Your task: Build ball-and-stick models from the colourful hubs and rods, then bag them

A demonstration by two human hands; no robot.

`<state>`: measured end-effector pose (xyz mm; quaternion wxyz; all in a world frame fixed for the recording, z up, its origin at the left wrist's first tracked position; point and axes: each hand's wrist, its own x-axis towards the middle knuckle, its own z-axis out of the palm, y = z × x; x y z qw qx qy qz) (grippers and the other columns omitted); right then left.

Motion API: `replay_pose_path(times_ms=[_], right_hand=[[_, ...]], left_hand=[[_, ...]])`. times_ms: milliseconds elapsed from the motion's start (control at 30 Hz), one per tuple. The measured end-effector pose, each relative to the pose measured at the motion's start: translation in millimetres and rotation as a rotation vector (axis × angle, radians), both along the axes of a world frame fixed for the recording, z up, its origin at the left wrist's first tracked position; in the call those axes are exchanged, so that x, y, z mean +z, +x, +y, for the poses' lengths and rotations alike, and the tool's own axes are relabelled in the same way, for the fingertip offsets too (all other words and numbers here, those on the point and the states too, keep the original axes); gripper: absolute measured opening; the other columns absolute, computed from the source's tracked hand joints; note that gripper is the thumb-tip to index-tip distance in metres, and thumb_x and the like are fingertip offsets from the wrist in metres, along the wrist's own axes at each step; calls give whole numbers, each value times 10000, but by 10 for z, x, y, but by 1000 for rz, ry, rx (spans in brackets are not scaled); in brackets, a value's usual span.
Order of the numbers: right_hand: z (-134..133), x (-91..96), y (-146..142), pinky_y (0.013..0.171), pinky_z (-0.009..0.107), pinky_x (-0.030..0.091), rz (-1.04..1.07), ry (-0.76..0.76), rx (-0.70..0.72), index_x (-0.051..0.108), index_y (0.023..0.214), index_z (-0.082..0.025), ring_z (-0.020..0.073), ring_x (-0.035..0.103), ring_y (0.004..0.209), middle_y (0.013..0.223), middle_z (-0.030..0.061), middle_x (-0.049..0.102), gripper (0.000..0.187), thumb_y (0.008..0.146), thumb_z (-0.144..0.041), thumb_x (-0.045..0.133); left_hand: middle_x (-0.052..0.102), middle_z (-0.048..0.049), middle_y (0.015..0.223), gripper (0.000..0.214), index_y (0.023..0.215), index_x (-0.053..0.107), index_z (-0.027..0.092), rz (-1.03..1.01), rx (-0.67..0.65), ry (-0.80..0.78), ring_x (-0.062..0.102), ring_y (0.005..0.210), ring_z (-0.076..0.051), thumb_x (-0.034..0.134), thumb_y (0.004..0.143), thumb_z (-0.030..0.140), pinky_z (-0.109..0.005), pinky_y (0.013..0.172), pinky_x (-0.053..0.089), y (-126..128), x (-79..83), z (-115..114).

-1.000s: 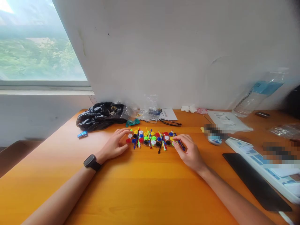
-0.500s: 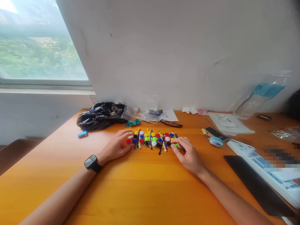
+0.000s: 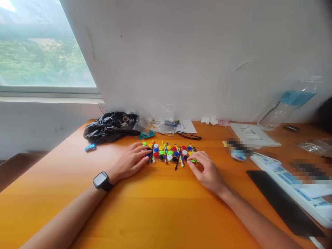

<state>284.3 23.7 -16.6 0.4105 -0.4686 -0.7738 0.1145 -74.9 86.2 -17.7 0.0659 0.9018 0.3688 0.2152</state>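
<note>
A cluster of small coloured plastic discs and thin sticks (image 3: pixel 169 153) lies on the orange wooden table (image 3: pixel 155 207). My left hand (image 3: pixel 132 160), with a dark watch (image 3: pixel 101 180) on its wrist, rests at the cluster's left end, fingers stretched over the outermost discs. My right hand (image 3: pixel 206 169) sits at the cluster's right end. Its thumb and forefinger pinch a small green disc (image 3: pixel 193 160), and several coloured sticks lie under the fingers.
A black plastic bag (image 3: pixel 111 126) and clear bags lie against the wall. A small blue object (image 3: pixel 90 148) sits left of the cluster, glasses (image 3: pixel 188 136) behind it. At right are papers (image 3: pixel 252 135), a plastic bottle (image 3: pixel 287 103), a dark pad (image 3: pixel 282 202) and a white keyboard-like board (image 3: pixel 290 183).
My left hand slid right, covering the cluster's left-end discs. My right fingers drew in from the sticks and pinched the green disc.
</note>
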Motion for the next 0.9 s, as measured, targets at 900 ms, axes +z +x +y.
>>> replay_pose_path(times_ms=[900], right_hand=[[-9,13,21,888,460,531,-27,-16,9,675,945,-267,285,641,981,973,66,718,106,1023,-268,603]], left_hand=[[648,-48,1472,397,1473,618,346,-140,34,95,525,1380,-307,504,1093,340,-567,1166,459,-8,-65,31]])
